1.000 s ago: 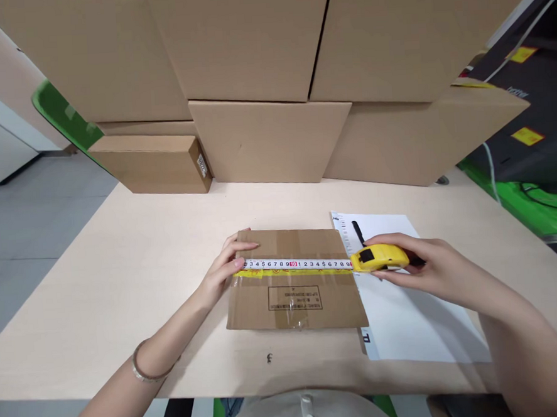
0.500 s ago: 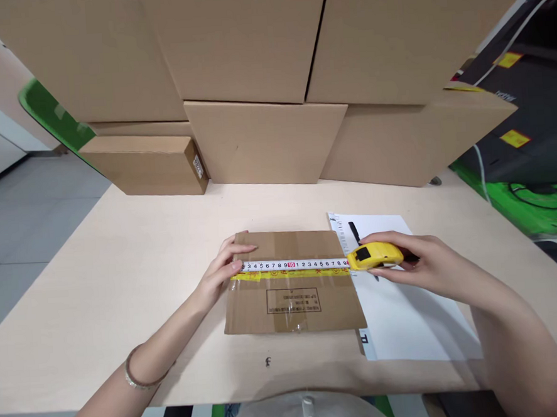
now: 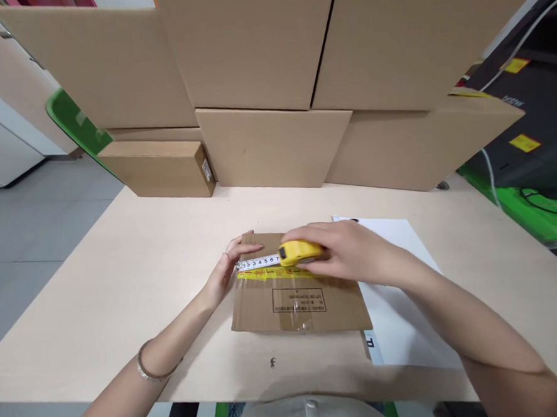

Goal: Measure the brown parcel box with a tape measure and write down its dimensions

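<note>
A flat brown cardboard box [image 3: 300, 298] lies on the table, with a yellow printed strip and a black-framed stamp on its top. My left hand [image 3: 223, 268] steadies the box at its left edge, its fingers reaching over the far left corner; the thumb is partly hidden. Over the top of the box, my right hand [image 3: 342, 248] is closed around a yellow tape measure [image 3: 300, 252]. A short stretch of white measuring blade [image 3: 260, 262] runs from its case to the box's left edge, beside my left fingers. My right hand covers part of the box's far side.
White paper [image 3: 398, 314] lies right of the box, partly under it and under my right forearm. Large cardboard boxes [image 3: 275, 149] are stacked along the table's back, with a smaller closed box [image 3: 158, 168] at back left. A small dark mark [image 3: 273, 362] shows near the front edge.
My right hand has moved left with the tape measure, and the blade has drawn in from nearly the box's full width. My left thumb has come off the blade's end. The view has shifted slightly.
</note>
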Tool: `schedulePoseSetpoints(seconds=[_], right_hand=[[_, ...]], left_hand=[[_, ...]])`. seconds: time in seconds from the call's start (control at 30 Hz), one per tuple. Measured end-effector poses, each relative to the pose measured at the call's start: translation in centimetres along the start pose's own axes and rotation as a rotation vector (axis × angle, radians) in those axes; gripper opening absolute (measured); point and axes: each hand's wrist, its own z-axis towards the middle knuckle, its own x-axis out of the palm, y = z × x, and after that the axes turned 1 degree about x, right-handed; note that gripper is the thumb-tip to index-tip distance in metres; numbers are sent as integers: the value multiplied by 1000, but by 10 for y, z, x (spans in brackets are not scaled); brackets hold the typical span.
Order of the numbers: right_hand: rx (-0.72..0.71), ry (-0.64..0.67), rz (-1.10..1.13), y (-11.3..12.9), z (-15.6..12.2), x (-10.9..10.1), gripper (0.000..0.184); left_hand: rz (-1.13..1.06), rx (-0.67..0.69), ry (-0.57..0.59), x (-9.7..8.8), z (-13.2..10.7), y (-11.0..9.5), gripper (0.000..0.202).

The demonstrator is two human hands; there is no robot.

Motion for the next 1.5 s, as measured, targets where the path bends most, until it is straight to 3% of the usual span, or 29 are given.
schedulePoseSetpoints(seconds=[0.13,0.27,0.37,0.47,0.5,0.57,0.63,0.77,0.93,1.13,1.27,1.5], right_hand=[[-196,67,-26,22,47,21,41],[-282,55,28,31,56,25,44],[-195,-5,107,20,31,8,45],[-48,-1,194,2,-11,-16,46],[-52,43,226,-3,-25,-23,44],[-106,151,270,-8,-48,-30,41],[-183,237,280,-8,-60,-30,37],[-230,300,200,-3,-62,-16,33],[-235,334,170,-10,-52,-10,41],[-249,350,195,-28,-32,-23,42],[-237,373,195,-41,-10,-37,41],[-55,298,210,-85,35,-66,33]], left_hand=[[-99,-57,-46,6,1,5,77],[-75,-106,-82,3,3,6,81],[143,-13,-33,-1,-1,-15,74],[588,250,-30,8,-11,-59,53],[702,331,30,16,-16,-73,52],[851,489,258,38,-24,-94,50],[949,549,405,61,-30,-101,47],[1056,579,471,91,-34,-84,31],[1096,647,511,88,-32,-72,30],[1216,684,607,91,-31,-77,51],[1266,657,603,98,-33,-74,58],[1285,667,593,97,-35,-71,59]])
